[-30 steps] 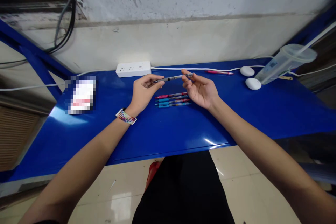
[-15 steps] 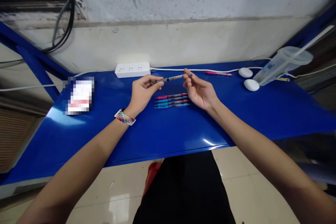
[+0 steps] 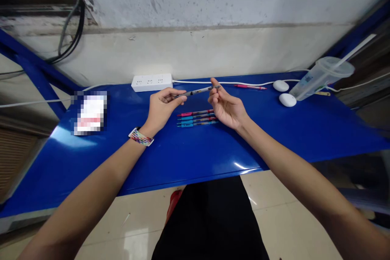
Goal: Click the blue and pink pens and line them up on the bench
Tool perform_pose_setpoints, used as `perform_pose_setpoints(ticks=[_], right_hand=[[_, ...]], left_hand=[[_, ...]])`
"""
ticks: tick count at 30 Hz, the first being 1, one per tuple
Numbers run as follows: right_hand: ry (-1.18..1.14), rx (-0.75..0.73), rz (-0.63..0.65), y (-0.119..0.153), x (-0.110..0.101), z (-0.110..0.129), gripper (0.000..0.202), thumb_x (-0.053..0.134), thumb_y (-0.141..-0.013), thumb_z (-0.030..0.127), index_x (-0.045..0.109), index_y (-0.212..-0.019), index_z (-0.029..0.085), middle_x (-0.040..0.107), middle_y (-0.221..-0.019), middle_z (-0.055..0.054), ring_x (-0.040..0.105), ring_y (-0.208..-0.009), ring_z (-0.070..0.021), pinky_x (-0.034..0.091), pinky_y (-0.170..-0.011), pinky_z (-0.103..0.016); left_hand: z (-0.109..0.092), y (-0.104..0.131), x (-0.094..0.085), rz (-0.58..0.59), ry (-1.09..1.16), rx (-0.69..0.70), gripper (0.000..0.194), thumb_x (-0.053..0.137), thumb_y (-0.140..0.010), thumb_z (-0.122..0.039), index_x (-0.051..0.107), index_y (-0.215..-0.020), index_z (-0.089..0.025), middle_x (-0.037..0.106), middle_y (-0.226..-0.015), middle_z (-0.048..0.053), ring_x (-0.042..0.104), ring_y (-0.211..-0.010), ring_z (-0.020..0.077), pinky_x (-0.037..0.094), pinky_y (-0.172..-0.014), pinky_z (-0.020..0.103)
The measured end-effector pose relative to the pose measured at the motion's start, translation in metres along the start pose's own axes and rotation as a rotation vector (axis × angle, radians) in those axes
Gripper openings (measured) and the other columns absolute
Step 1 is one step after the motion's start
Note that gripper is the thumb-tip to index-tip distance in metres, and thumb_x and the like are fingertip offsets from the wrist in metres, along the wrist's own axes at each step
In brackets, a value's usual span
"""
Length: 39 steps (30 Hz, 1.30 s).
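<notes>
A slim pen (image 3: 199, 90) with a clear barrel and dark parts is held level above the desk, between my two hands. My left hand (image 3: 163, 107) pinches its left end between thumb and fingers; a woven multicoloured watch band circles that wrist. My right hand (image 3: 228, 107), palm partly turned up, has its fingers at the pen's right end, one of them pointing upward. Just below lie several pens side by side, among them a pink-ended pen (image 3: 187, 114) and a blue-ended pen (image 3: 186, 124). My right hand covers their right ends.
On the blue desk (image 3: 183, 158) a white power strip (image 3: 151, 83) stands by the wall. Another pink pen (image 3: 250, 87), two white rounded objects (image 3: 280, 85) and a clear cup with a straw (image 3: 319, 77) are at the back right. A blurred-out item (image 3: 90, 111) lies left.
The whole view has shifted slightly. One right-hand finger now points up more beside the pen's end, and the hand covers more of the lying pens. My left hand keeps its pinch.
</notes>
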State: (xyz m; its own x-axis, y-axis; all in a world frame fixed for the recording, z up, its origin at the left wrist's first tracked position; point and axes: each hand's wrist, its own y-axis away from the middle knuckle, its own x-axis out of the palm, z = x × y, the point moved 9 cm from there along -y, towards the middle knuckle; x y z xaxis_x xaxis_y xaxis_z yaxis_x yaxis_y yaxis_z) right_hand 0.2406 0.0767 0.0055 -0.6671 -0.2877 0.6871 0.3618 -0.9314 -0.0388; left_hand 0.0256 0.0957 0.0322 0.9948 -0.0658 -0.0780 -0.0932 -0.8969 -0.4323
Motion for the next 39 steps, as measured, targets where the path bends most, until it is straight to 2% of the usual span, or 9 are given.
perform_pose_setpoints(ticks=[2,5,11,17,21,24,31,36,39], right_hand=[[-0.069,0.033,0.047,0.002,0.008,-0.001,0.045,0.05,-0.113,0.035,0.063,-0.155,0.026,0.082,-0.109,0.0,0.078,-0.097,-0.0105,0.068,-0.093,-0.024],[-0.07,0.047,0.012,0.004,0.009,-0.002,0.052,0.045,-0.115,0.048,0.061,-0.158,0.022,0.084,-0.119,-0.003,0.079,-0.108,-0.0148,0.068,-0.098,-0.029],[0.026,-0.002,-0.1,0.0,-0.008,-0.005,0.043,0.048,-0.113,0.036,0.066,-0.15,0.023,0.082,-0.131,-0.004,0.077,-0.122,-0.0175,0.065,-0.106,-0.035],[-0.036,0.024,-0.101,0.005,0.0,-0.006,0.045,0.038,-0.112,0.025,0.072,-0.142,0.02,0.083,-0.129,-0.004,0.077,-0.11,-0.0136,0.064,-0.102,-0.031],[-0.076,0.102,-0.077,0.006,0.007,-0.013,0.056,0.043,-0.114,0.05,0.071,-0.145,0.012,0.083,-0.12,-0.011,0.077,-0.103,-0.0185,0.065,-0.09,-0.029],[-0.107,0.118,-0.092,0.004,0.006,-0.017,0.067,0.046,-0.112,0.063,0.069,-0.151,0.012,0.083,-0.117,-0.013,0.077,-0.102,-0.0225,0.067,-0.085,-0.032],[-0.158,0.095,-0.154,0.002,0.004,-0.019,0.058,0.04,-0.118,0.053,0.07,-0.149,0.014,0.082,-0.093,-0.008,0.077,-0.081,-0.0169,0.068,-0.077,-0.027],[-0.111,0.083,-0.19,0.004,0.004,-0.018,0.069,0.053,-0.112,0.066,0.069,-0.153,0.013,0.084,-0.098,-0.011,0.08,-0.087,-0.0203,0.07,-0.083,-0.031],[-0.087,0.065,-0.216,0.004,0.0,-0.02,0.063,0.058,-0.112,0.061,0.068,-0.154,0.015,0.084,-0.097,-0.009,0.08,-0.087,-0.0189,0.07,-0.084,-0.029]], left_hand=[[0.001,0.0,0.0,-0.002,0.005,-0.012,0.025,0.095,-0.083,-0.033,0.089,-0.103,-0.02,0.085,-0.091,0.006,0.08,-0.079,0.0184,0.068,-0.08,0.034],[0.001,0.001,0.002,-0.004,0.019,-0.008,0.025,0.096,-0.082,-0.034,0.089,-0.102,-0.021,0.085,-0.092,0.005,0.079,-0.079,0.0182,0.068,-0.079,0.034],[-0.003,0.005,0.009,0.017,0.043,-0.028,0.026,0.098,-0.08,-0.034,0.089,-0.099,-0.021,0.086,-0.09,0.005,0.079,-0.078,0.0178,0.067,-0.077,0.032],[-0.005,0.006,0.008,0.018,0.051,-0.03,0.026,0.098,-0.08,-0.035,0.089,-0.099,-0.021,0.087,-0.095,0.007,0.079,-0.079,0.0177,0.067,-0.078,0.033],[-0.003,0.005,0.012,0.051,0.058,-0.031,0.026,0.099,-0.08,-0.034,0.089,-0.1,-0.02,0.085,-0.088,0.006,0.078,-0.077,0.0175,0.064,-0.073,0.031],[-0.005,0.005,0.013,0.045,0.072,-0.015,0.025,0.099,-0.08,-0.033,0.089,-0.099,-0.021,0.084,-0.085,0.004,0.077,-0.075,0.0165,0.064,-0.073,0.03],[-0.005,0.007,0.015,0.059,0.033,-0.039,0.026,0.099,-0.079,-0.035,0.09,-0.098,-0.021,0.083,-0.083,0.005,0.072,-0.068,0.0154,0.061,-0.068,0.031],[-0.005,0.007,0.014,0.051,0.042,-0.033,0.024,0.099,-0.08,-0.034,0.09,-0.098,-0.021,0.085,-0.089,0.006,0.073,-0.071,0.0151,0.06,-0.069,0.03],[-0.004,0.007,0.014,0.054,0.034,-0.035,0.025,0.099,-0.08,-0.034,0.09,-0.099,-0.021,0.085,-0.089,0.005,0.073,-0.072,0.015,0.06,-0.069,0.03]])
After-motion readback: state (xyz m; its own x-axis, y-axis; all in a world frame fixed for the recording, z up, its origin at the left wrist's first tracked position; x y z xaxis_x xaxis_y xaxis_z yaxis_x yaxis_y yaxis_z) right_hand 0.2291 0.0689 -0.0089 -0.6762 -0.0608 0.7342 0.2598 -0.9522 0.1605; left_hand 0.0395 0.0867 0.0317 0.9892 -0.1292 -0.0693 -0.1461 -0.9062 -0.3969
